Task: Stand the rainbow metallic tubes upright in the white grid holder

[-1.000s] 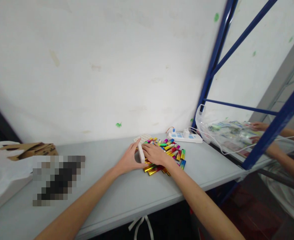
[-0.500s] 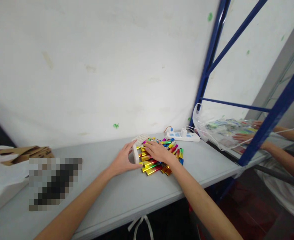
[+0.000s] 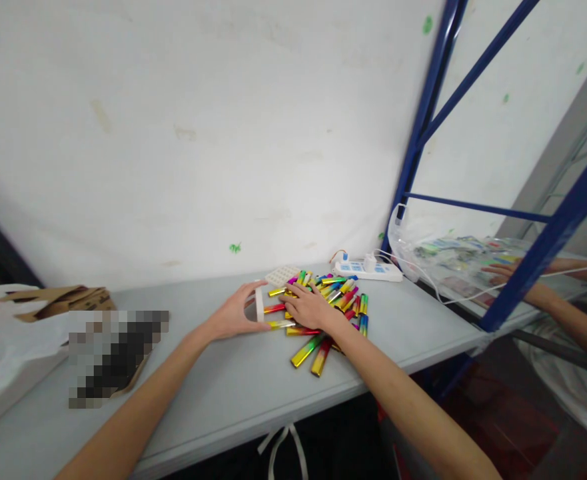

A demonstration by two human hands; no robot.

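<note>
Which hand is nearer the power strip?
Right: the right hand lies on the shiny tubes, left of the power strip; the left hand, around a white piece, is farther left.

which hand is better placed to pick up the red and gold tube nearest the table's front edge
Probably the right: the right hand is spread over the pile, just behind that tube, while the left hand is holding a white block.
</note>
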